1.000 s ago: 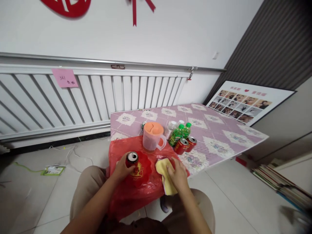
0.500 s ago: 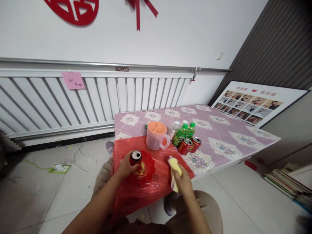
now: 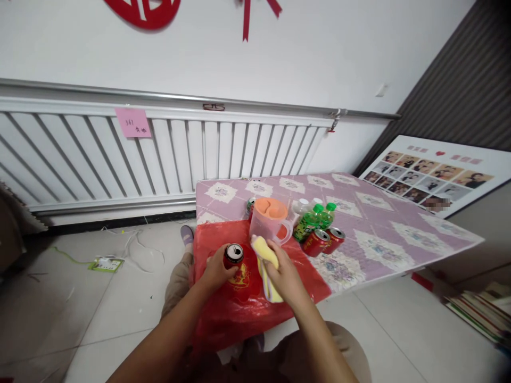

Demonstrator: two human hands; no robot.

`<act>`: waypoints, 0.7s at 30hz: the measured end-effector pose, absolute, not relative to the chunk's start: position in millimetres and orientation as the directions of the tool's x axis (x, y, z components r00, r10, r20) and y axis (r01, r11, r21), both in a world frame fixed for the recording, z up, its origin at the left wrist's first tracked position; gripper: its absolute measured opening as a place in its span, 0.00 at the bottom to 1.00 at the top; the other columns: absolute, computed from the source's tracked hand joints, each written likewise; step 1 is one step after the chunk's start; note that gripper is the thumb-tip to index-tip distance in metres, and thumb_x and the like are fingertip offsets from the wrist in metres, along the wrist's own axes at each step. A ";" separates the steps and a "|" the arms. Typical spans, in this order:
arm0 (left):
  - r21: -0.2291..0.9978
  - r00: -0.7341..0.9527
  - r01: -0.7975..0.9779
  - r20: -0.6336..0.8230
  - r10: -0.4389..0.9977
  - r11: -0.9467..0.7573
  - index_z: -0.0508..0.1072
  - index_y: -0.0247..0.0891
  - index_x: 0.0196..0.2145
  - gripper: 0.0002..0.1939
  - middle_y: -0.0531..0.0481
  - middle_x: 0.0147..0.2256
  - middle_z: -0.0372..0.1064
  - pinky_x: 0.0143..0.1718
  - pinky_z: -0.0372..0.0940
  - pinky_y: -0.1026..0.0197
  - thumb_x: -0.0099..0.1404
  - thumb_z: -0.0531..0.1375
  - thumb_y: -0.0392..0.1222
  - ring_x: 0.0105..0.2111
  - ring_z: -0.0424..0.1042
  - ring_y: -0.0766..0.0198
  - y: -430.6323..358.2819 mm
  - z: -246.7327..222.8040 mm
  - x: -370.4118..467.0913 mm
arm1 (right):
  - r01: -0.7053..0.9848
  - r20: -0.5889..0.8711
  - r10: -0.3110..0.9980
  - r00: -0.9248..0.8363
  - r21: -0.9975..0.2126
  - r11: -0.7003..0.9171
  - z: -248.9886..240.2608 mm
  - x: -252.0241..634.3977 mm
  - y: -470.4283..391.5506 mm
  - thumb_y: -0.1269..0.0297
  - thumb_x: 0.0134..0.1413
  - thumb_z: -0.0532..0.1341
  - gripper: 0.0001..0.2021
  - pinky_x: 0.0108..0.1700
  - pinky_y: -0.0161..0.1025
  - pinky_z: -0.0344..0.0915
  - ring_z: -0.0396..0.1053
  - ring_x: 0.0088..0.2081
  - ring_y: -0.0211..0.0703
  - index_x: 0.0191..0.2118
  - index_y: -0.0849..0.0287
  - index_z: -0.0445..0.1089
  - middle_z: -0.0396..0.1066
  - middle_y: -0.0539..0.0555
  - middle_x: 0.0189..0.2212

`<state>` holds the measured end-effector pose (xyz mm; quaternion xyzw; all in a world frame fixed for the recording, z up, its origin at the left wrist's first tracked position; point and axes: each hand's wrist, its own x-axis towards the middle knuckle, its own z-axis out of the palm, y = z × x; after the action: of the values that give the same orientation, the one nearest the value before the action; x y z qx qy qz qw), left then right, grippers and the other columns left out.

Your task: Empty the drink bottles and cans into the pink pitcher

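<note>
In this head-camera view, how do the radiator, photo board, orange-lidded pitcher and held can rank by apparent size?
Largest to smallest:
radiator
photo board
orange-lidded pitcher
held can, partly covered by the left hand

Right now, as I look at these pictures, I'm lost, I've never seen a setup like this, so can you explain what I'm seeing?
There's no machine here, only a person's bare hands. One camera, worn on the head, takes every picture, looking forward and down.

The left hand grips an opened, dark-topped can; the right hand holds a folded yellow cloth.

A red plastic sheet covers the near part of the patterned tabletop. On the sheet are a gold-printed red dish and an orange-lidded pitcher. Beyond, to the right, stand green-capped bottles, white-capped ones and two red cans.
</note>
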<state>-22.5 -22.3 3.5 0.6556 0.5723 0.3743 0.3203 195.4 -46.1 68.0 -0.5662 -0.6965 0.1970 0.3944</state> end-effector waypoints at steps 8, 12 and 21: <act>0.831 0.051 0.537 0.141 0.989 -0.147 0.64 0.40 0.59 0.37 0.41 0.58 0.69 0.61 0.58 0.40 0.51 0.68 0.33 0.59 0.68 0.46 -19.0 -1.4 -22.0 | 0.967 0.158 0.958 -0.239 -0.053 0.250 91.5 131.4 -16.4 0.73 0.60 0.54 0.24 0.47 0.52 0.66 0.61 0.57 0.59 0.58 0.46 0.69 0.62 0.56 0.64; 0.828 0.055 0.541 0.141 0.989 -0.148 0.64 0.40 0.59 0.37 0.40 0.58 0.69 0.62 0.57 0.40 0.51 0.68 0.33 0.59 0.68 0.46 -17.9 -3.3 -21.6 | 0.954 0.123 0.947 -0.296 -0.003 0.299 90.4 125.4 -27.9 0.72 0.64 0.52 0.20 0.47 0.53 0.65 0.60 0.59 0.59 0.56 0.48 0.70 0.64 0.54 0.64; 0.817 0.058 0.557 0.142 0.988 -0.150 0.64 0.41 0.58 0.37 0.40 0.60 0.67 0.60 0.59 0.42 0.50 0.68 0.34 0.59 0.67 0.46 -15.7 -10.2 -22.2 | 0.935 0.087 0.931 -0.356 0.017 0.356 73.5 124.7 -62.1 0.74 0.63 0.51 0.24 0.47 0.56 0.66 0.59 0.60 0.60 0.60 0.46 0.68 0.63 0.52 0.65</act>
<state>-22.2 -15.7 -10.2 0.6646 0.5813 0.3650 0.2953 124.7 -62.1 73.5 -0.5668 -0.8227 -0.0320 0.0311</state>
